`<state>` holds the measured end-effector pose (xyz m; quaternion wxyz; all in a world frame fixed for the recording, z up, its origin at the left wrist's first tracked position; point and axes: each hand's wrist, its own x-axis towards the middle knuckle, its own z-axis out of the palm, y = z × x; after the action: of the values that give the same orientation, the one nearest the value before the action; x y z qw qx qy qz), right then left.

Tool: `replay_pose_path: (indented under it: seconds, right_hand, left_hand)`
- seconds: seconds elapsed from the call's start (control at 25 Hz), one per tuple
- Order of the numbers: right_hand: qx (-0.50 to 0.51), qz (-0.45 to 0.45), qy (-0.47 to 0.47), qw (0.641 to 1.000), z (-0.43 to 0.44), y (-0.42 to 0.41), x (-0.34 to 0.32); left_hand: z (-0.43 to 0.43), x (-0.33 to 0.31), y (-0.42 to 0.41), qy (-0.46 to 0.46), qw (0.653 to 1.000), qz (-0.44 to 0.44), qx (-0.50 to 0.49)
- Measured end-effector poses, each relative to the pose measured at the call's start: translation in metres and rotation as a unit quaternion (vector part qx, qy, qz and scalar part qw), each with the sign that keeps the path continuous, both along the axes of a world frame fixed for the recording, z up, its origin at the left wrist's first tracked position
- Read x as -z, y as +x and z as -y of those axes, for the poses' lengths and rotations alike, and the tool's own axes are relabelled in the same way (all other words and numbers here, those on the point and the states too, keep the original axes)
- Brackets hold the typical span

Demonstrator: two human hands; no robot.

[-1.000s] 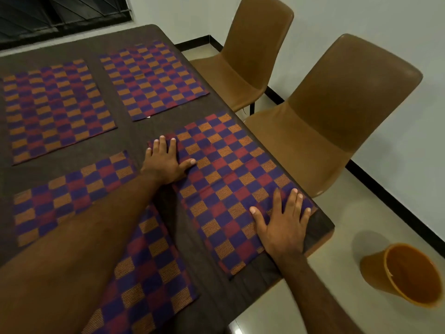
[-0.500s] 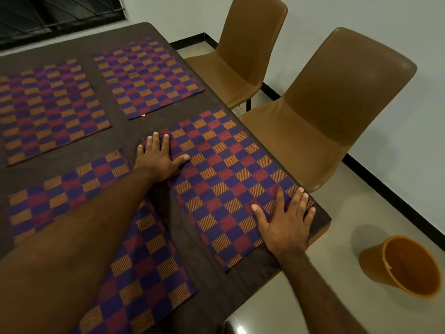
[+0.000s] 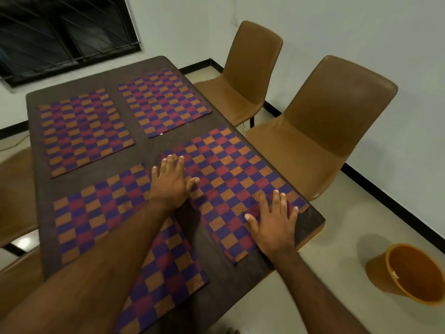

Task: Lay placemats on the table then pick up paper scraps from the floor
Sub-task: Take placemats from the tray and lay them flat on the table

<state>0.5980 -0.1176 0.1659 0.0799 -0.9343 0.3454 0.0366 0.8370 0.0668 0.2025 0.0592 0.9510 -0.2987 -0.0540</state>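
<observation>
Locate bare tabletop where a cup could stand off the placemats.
Bare wood: the table corner right of the right hand; the lane between the far-left placemat and far-right placemat; the dark gap just nearer than the left hand. Crowded: near left, where the mid-left placemat and nearest placemat lie close under the forearm.

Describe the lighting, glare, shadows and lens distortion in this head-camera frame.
Head view, light: dim and warm, the barred window black. Head view, glare: one bright patch on the glossy pale floor at far left. Head view, shadow: the round orange plastic bucket casts a soft one to its upper left. Head view, distortion: the dark brown rectangular table shows bowed edges.
</observation>
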Motion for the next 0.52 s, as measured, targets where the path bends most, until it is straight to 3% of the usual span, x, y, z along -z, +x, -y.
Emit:
replay_pose_path:
  seconds: [0.24, 0.52]
  right_hand:
    - [-0.006, 0.046, 0.014, 0.999, -0.029, -0.002, -0.083]
    - [0.055, 0.072, -0.004, 0.996, -0.061, -0.052, -0.138]
  left_hand:
    - [-0.024, -0.105, -0.035, -0.018, 0.999, 0.034, 0.004]
    - [-0.032, -0.160, -0.074, -0.064, 0.995, 0.045, 0.069]
